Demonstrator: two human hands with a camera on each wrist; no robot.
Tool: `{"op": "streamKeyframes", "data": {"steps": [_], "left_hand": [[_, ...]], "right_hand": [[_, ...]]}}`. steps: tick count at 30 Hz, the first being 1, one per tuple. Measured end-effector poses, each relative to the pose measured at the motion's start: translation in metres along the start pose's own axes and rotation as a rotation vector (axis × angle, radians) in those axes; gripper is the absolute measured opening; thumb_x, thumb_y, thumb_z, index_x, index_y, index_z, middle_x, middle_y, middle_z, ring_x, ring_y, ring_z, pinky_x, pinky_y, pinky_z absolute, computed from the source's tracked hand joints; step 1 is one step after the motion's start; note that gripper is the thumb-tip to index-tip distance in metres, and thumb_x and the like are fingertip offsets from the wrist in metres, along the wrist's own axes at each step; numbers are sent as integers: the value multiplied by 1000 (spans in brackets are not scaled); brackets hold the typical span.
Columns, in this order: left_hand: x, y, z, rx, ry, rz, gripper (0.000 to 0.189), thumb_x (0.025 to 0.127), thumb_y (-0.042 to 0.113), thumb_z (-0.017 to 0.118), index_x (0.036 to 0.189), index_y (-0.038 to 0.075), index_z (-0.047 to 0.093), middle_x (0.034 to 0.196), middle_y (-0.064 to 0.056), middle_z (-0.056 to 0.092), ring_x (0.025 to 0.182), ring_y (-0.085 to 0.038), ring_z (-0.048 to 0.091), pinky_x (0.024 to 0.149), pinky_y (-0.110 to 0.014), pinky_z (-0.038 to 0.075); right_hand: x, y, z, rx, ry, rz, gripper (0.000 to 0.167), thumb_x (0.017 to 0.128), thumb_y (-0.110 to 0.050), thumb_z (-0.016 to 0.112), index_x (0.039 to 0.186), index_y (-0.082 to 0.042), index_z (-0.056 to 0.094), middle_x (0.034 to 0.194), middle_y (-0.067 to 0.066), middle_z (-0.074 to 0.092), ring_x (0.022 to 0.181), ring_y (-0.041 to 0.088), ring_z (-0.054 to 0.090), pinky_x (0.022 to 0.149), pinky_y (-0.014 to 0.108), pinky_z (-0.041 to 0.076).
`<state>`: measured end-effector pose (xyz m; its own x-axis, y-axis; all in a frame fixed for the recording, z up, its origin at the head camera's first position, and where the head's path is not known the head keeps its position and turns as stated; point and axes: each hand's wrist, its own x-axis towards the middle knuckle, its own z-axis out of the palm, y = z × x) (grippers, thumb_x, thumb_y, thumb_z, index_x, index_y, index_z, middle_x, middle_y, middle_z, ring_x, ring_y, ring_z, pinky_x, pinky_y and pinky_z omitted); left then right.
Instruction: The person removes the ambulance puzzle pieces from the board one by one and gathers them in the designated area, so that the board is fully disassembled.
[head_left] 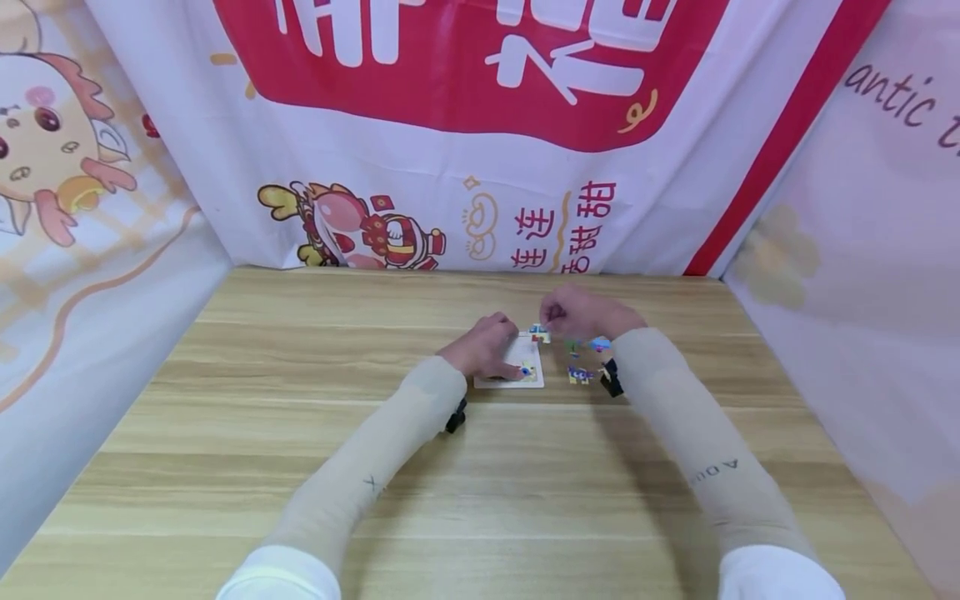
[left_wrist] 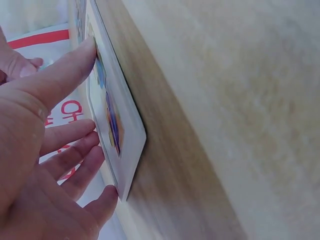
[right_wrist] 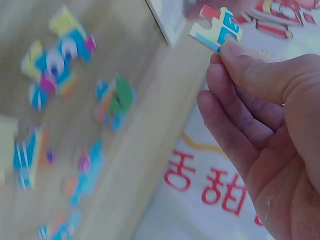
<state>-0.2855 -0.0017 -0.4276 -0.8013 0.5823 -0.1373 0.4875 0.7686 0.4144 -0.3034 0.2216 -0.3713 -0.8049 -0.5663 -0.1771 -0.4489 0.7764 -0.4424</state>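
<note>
My left hand (head_left: 486, 346) rests over the left side of a small white puzzle board (head_left: 530, 358). In the left wrist view its thumb lies across the board's face, and the other fingers touch along the edge. Coloured printing shows on the board (left_wrist: 131, 132). My right hand (head_left: 581, 312) pinches a jigsaw piece (right_wrist: 227, 31) between thumb and index finger, just above the board's far right corner. That piece is pale yellow with blue and red parts.
Several loose jigsaw pieces (head_left: 579, 375) lie on the wooden table (head_left: 480, 492), right of the board. In the right wrist view, loose pieces (right_wrist: 120, 97) look blurred. A printed cloth (head_left: 450, 158) hangs behind the table, with cloth at both sides too.
</note>
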Motion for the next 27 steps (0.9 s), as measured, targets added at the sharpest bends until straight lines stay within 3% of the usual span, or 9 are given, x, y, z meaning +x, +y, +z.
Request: {"op": "streamKeyframes", "data": {"steps": [5, 13, 21, 27], "left_hand": [[0, -4, 4, -21, 13, -16, 81, 88, 39, 87, 152, 4, 52, 157, -13, 47, 146, -30, 45, 128, -40, 37], [2, -5, 2, -104, 43, -5, 81, 86, 35, 89, 151, 1, 53, 159, -16, 45, 148, -34, 43, 128, -43, 37], [1, -9, 4, -133, 67, -3, 87, 85, 34, 90, 154, 3, 49, 158, -16, 48, 148, -32, 44, 129, -43, 36], [0, -7, 6, -115, 50, 6, 87, 86, 34, 89, 156, 3, 47, 160, -15, 47, 150, -33, 43, 130, -43, 34]], "right_hand": [[-14, 12, -16, -22, 22, -23, 10, 97, 2, 68, 93, -6, 74, 88, 9, 72, 79, 17, 63, 76, 32, 58], [-57, 39, -28, -63, -8, 32, 12, 100, -2, 68, 93, -8, 75, 89, 10, 72, 79, 16, 60, 78, 33, 56], [-98, 64, -24, -63, 35, 72, 13, 98, 0, 71, 93, -9, 78, 90, 7, 76, 81, 14, 64, 77, 32, 58], [-122, 84, -14, -34, 35, 124, 15, 97, 1, 72, 94, -12, 78, 93, 1, 77, 88, 19, 67, 80, 32, 60]]}}
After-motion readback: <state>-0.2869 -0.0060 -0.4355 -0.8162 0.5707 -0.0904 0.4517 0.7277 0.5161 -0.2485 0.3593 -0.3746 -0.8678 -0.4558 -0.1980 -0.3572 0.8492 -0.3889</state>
